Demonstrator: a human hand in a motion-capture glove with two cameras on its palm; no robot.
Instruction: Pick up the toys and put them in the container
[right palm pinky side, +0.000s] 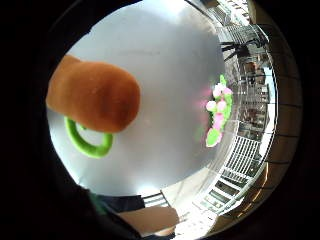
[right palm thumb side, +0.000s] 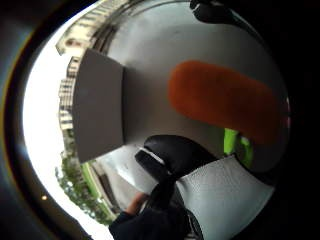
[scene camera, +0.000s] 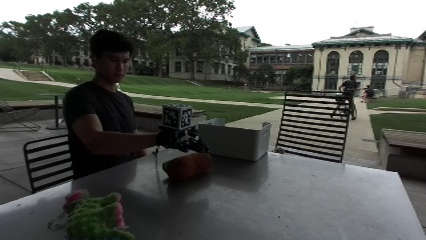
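Gloved right hand (scene camera: 181, 141) hangs above the orange toy with nothing in its grip, fingers hanging loosely curled.

The table (scene camera: 286, 200) carries everything: the grey container (scene camera: 236, 140) stands at its far side just behind the hand, the orange plush toy (scene camera: 187, 166) lies on the tabletop directly under the palm, the green and pink plush toy (scene camera: 93, 217) sits well apart near the other end, and a green ring (right palm pinky side: 87, 142) peeps out from beneath the orange one. To take the orange toy well, I judge the hand should come straight down and wrap across its narrow middle, since the long rounded body would roll out of an end pinch. The ring underneath may drag along, so lift cleanly before carrying back over the container's rim.
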